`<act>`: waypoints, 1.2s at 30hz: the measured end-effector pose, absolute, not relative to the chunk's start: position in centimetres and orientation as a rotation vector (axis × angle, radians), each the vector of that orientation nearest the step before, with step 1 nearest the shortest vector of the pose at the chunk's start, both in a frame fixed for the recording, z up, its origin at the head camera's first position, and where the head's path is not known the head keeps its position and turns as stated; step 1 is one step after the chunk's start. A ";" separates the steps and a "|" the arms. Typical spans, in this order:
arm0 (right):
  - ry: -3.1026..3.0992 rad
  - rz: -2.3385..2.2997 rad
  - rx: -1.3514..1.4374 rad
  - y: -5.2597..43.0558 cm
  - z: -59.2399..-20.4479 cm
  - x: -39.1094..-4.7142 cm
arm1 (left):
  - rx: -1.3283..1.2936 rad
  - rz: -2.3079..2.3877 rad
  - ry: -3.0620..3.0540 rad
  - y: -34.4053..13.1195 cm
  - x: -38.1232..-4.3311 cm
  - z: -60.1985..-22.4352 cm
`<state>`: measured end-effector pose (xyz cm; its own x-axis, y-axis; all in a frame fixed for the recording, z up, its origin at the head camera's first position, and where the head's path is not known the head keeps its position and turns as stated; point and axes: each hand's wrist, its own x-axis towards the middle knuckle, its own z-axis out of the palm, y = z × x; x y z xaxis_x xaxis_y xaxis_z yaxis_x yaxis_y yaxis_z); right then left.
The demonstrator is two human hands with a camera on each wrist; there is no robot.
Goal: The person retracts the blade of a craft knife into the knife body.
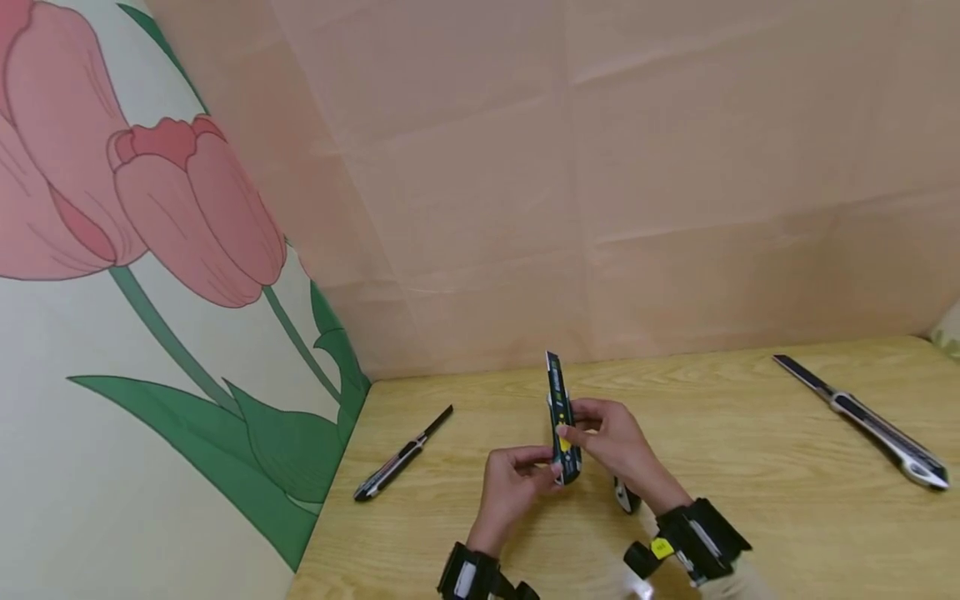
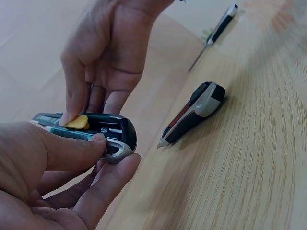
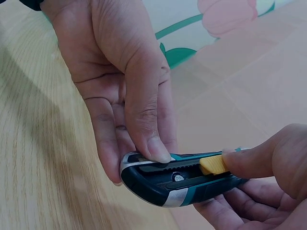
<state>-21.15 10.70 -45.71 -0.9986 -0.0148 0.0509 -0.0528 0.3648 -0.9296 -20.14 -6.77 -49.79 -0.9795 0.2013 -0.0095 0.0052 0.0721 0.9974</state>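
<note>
Both hands hold a green and black box cutter (image 1: 557,392) upright above the table. My left hand (image 1: 512,493) pinches its rounded butt end between thumb and fingers. The right hand (image 1: 621,446) grips it farther up, its thumb against the yellow slider (image 3: 213,165). Near the right wrist lies a second box cutter (image 2: 195,114), grey and black with a red strip, partly covered by the forearm in the head view.
A slim box cutter (image 1: 393,467) with its dark blade out lies left of the hands. Another box cutter (image 1: 870,425), blade also out, lies far right. Behind the wooden table (image 1: 712,400) hangs a pinkish-brown sheet (image 1: 480,183); a tulip-painted wall (image 1: 60,475) stands left.
</note>
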 end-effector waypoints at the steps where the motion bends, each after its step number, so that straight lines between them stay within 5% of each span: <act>1: -2.562 1.758 0.070 10.7 -45.7 -21.2 | 0.214 2.037 2.187 -6.8 -20.1 -49.8; 36: -2.530 1.794 0.165 11.0 -45.7 -20.3 | 0.194 2.034 2.187 -7.0 -19.5 -49.0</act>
<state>-20.31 11.01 -45.69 -0.9937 -0.0660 0.0905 -0.1073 0.3273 -0.9388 -19.51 -6.95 -48.99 -0.9806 0.1948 -0.0205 -0.0064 0.0731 0.9973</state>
